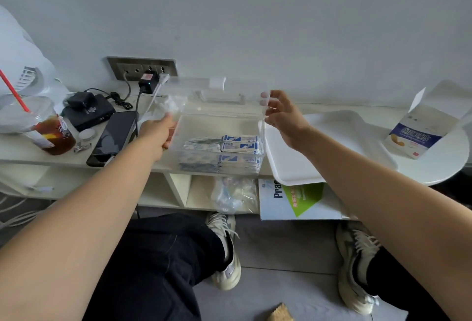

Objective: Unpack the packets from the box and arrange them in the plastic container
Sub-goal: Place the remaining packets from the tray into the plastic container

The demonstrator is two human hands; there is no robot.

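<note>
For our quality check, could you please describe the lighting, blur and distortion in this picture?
Head view: light soft and even, no hard shadows; wide-angle bowing curves the shelf edge; the clear lid is blurred and faint; print on the packets is soft.

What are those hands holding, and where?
Left hand grips the left wall of the clear container; right hand pinches the right edge of its raised lid.

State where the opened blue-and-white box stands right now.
The blue-and-white box stands at the far right of the head view, on the round white table, just right of the white tray.
</note>
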